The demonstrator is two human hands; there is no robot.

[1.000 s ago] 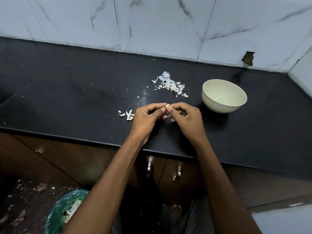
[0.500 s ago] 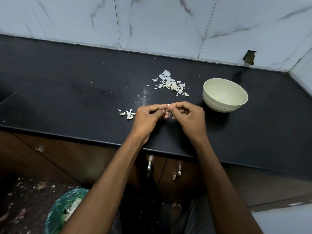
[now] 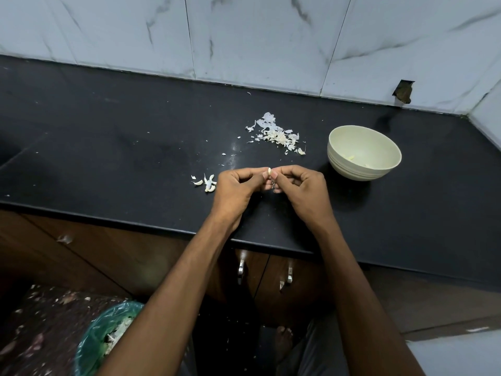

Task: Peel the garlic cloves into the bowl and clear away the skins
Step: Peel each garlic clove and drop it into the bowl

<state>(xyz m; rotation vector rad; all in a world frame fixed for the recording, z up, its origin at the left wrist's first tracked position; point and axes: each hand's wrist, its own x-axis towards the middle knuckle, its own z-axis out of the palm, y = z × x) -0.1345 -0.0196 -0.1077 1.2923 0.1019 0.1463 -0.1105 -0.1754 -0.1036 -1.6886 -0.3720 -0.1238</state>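
My left hand (image 3: 238, 187) and my right hand (image 3: 301, 188) meet above the black counter (image 3: 108, 158), fingertips together, both pinching one small garlic clove (image 3: 269, 171). Only the clove's pale tip shows between the thumbs. A pale green bowl (image 3: 363, 152) stands on the counter to the right of my hands, with a few peeled pieces inside. A heap of white garlic skins (image 3: 276, 134) lies behind my hands. A few unpeeled cloves (image 3: 206, 182) lie just left of my left hand.
Marble wall tiles (image 3: 257, 39) close off the counter's back and right side. Below the counter's front edge are wooden cabinet doors with metal handles (image 3: 241, 270). A bin with a green liner (image 3: 108, 337) stands on the floor at lower left, holding skins.
My hands have stayed together over the same spot, fingers shifting slightly on the clove. Nothing else on the counter has moved.
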